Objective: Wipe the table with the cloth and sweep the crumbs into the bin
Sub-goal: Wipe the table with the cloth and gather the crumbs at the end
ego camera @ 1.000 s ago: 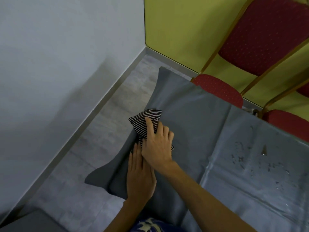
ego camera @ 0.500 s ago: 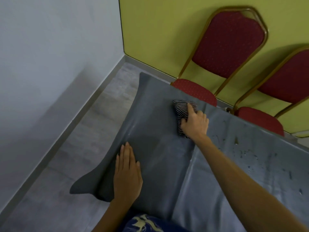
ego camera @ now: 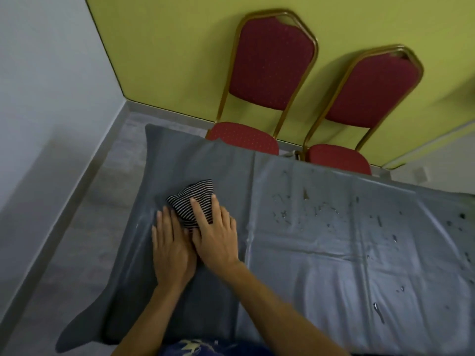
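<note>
A black-and-white striped cloth lies bunched on the left part of the table, which is covered with a grey sheet. My right hand presses flat on the cloth's near side, fingers straight. My left hand lies flat beside it on the sheet, its fingertips touching the cloth's left edge. Dark crumbs and drops are scattered over the right half of the table. No bin is in view.
Two red chairs with gold frames stand against the yellow wall behind the table. The grey floor and a white wall lie to the left. The sheet hangs over the table's left edge.
My right hand has pulled the cloth back from the table's far edge toward me. My left hand has moved up beside it. The view has shifted right.
</note>
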The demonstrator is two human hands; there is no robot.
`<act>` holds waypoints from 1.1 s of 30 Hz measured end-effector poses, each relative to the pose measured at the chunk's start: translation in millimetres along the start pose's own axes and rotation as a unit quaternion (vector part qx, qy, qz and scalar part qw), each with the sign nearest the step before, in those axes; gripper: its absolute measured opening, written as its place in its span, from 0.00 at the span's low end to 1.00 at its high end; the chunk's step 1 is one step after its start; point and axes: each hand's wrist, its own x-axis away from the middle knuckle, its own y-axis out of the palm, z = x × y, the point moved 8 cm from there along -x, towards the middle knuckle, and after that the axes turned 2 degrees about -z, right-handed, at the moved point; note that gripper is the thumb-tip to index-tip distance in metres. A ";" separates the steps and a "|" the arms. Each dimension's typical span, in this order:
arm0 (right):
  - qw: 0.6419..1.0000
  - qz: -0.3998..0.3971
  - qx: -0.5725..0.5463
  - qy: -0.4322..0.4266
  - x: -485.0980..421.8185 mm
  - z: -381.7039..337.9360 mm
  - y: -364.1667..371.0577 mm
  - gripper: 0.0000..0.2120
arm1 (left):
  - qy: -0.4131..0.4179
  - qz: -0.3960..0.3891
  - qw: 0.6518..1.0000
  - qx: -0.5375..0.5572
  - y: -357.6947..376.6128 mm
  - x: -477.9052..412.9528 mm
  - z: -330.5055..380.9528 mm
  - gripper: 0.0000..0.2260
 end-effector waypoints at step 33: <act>0.995 0.053 0.030 0.079 50.7 128.5 -41.8 0.31 | 0.032 0.016 0.998 -0.056 10.5 -4.3 37.0 0.27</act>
